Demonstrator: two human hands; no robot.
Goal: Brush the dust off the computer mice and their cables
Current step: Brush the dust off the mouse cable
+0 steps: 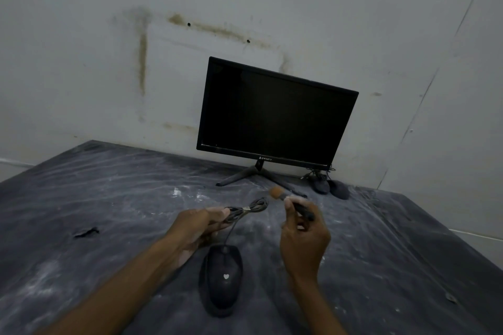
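Head view: left hand (pixel 202 223) held the bundled cable (pixel 249 208) of the near mouse (pixel 223 280) on the worktop (pixel 109 198); right hand (pixel 303 236) pinched the brush (pixel 288 198) beside it. Two mice (pixel 330 187) by the monitor (pixel 275 114) apparently awaited brushing.

Between the hands lies a matt black plastic computer mouse (pixel 222 279). Under them, the dark grey table (pixel 109 198) looks rough, streaked with white dust. Beyond, the black flat monitor (pixel 275 111) is glossy.

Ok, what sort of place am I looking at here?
Probably a bare, disused computer corner: a switched-off monitor stands on a dusty dark table against a stained wall, with spare mice piled beside its stand.
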